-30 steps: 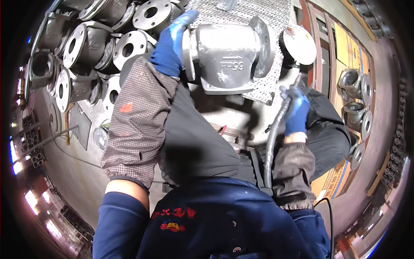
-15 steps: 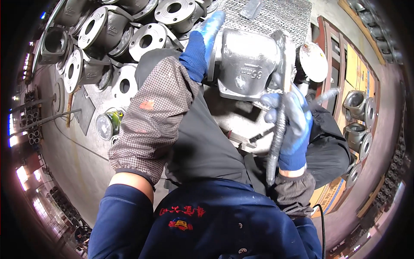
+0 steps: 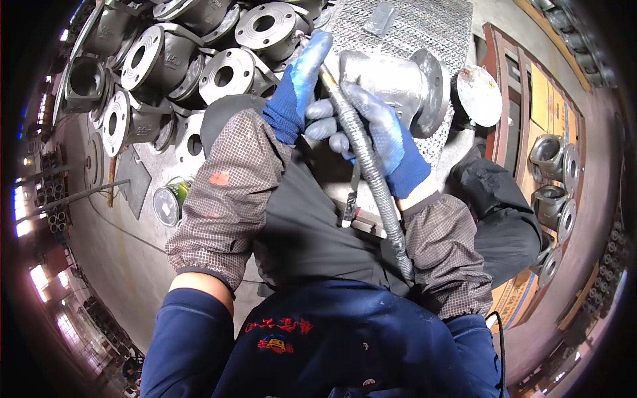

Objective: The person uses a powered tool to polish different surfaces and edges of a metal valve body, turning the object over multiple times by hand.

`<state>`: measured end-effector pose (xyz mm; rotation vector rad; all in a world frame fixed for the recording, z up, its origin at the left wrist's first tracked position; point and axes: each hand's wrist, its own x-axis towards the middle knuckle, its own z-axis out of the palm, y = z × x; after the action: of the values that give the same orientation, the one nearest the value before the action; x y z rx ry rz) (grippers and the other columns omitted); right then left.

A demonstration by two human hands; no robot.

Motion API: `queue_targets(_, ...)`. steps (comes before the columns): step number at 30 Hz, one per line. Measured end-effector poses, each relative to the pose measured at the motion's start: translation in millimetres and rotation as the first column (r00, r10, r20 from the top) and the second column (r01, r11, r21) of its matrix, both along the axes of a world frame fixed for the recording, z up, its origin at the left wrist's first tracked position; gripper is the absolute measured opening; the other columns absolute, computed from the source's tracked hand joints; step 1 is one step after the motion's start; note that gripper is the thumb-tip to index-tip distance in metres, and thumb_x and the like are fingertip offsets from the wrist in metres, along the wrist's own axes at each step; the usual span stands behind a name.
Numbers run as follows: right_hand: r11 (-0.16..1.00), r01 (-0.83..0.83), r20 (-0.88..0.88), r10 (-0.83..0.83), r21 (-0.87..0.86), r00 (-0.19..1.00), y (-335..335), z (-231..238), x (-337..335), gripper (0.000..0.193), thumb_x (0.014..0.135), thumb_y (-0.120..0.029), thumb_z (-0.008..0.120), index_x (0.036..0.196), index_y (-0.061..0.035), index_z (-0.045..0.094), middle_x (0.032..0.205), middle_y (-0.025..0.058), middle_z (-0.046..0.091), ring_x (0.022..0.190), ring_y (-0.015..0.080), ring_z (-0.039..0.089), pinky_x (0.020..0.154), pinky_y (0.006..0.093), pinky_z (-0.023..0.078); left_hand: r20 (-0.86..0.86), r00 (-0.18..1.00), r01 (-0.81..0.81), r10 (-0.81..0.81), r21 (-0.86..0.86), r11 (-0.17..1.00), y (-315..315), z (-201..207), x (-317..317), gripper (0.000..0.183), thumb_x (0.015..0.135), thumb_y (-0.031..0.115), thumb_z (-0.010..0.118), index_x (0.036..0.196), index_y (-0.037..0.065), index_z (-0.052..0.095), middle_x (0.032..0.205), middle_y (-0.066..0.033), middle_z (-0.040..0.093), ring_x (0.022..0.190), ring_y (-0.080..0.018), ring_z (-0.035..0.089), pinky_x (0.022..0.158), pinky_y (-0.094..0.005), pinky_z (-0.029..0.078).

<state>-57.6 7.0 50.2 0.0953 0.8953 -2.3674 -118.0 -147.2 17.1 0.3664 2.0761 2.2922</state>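
My right hand [image 3: 378,126], in a blue and grey coated glove, is closed around a long ribbed grey hose-like tool [image 3: 361,149]. The tool slants from a brass-coloured upper end down toward my lap. My gloved left hand [image 3: 310,63] is stretched out by the left end of a silver-grey valve body casting [image 3: 381,73]; whether it touches the metal is hidden. The casting lies on its side on a textured metal-topped surface [image 3: 438,23], its round flange to the right. The tool's upper end is between my left hand and the casting.
Several similar flanged castings [image 3: 265,26] are piled at the upper left. A green can [image 3: 169,202] stands on the floor left of my leg. A round white-topped object [image 3: 479,96] is right of the work surface, near a reddish frame [image 3: 494,53]. More castings [image 3: 547,156] rest at the right.
My right hand has moved left with the ribbed tool, from the casting's right flange to its left end. The casting has turned, its raised marking now out of sight. My left hand has shifted slightly left and down.
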Motion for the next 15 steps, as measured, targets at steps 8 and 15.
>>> queue_targets(8, 0.108, 0.328, -0.345, 0.326, 0.939, 0.88, -18, 31, 7, 0.049, 0.079, -0.049, 0.067, 0.081, -0.0007, 0.068, 0.066, 0.016, 0.065, 0.061, 0.025, 0.065, 0.062, 0.0371, 0.052, 0.178, 0.984, -0.047, 0.01, 0.209, 0.977, -5, -21, -12, 0.029, 0.095, 0.017, 0.046, 0.118, 0.001, 0.055, 0.111, -0.0079, 0.059, 0.104, -0.0206, 0.057, 0.093, -0.0324, 0.046)
queue_targets(15, -0.076, 0.279, -0.202, 0.517, 0.957, 0.832, -19, 43, 4, 0.046, 0.08, -0.047, 0.062, 0.079, -0.0007, 0.067, 0.068, 0.0206, 0.064, 0.063, 0.0319, 0.065, 0.064, 0.0436, 0.054, 0.508, 0.861, -0.151, -0.036, 0.322, 0.935, 25, 23, 0, 0.034, 0.098, 0.021, 0.038, 0.12, 0.001, 0.055, 0.108, -0.0109, 0.062, 0.1, -0.0197, 0.062, 0.087, -0.0326, 0.052)
